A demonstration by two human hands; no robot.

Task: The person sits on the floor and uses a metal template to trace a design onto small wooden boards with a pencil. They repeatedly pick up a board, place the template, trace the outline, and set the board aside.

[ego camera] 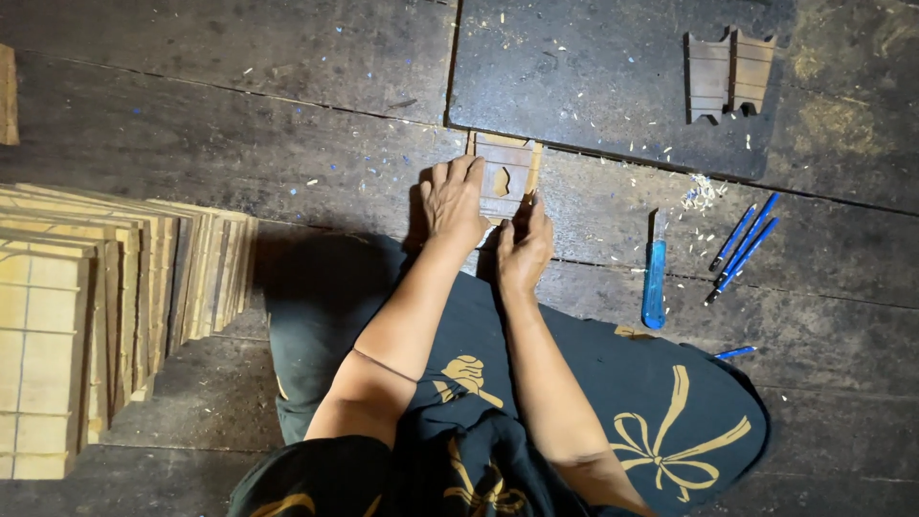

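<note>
A small flat wooden panel [505,170] with slats and a notch cut in it lies on the dark plank floor just ahead of my knees. My left hand [454,199] presses down on its left side, fingers spread over the edge. My right hand [525,247] sits at the panel's near right corner with the fingers curled; whether it grips a tool is hidden.
A tall fanned stack of wooden panels [96,297] fills the left. Two finished notched pieces [729,75] lie at the far right. A blue-handled knife [654,280] and several blue pens [743,245] lie to the right, one more pen [735,353] by my knee.
</note>
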